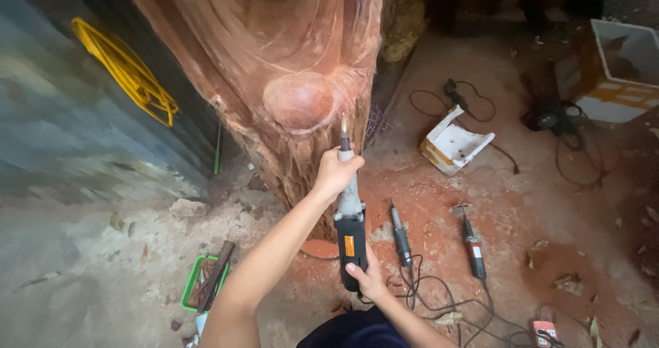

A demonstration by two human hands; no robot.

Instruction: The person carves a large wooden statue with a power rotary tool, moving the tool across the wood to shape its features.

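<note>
**Grinder bit at a carved knob, cords underfoot**

Seen from the head camera, a person holds a die grinder (349, 214) upright against a tall reddish wood carving (274, 66). The left hand (334, 173) is wrapped tight around the tool's grey neck; the right hand (367, 279) is clamped on its black body lower down. The bit (344, 125) points up at the lower edge of a smooth round knob (298, 101); whether it touches the wood is hard to tell.

Risks, as a judgement: the left hand sits close behind the bit, so a kick off the grain could gouge the knob or pull fingers forward. Two more grinders (401, 235) (472, 245) and looped cords (439, 293) lie on the dusty floor (103, 265) just beside, where a snag could jerk the tool.
</note>
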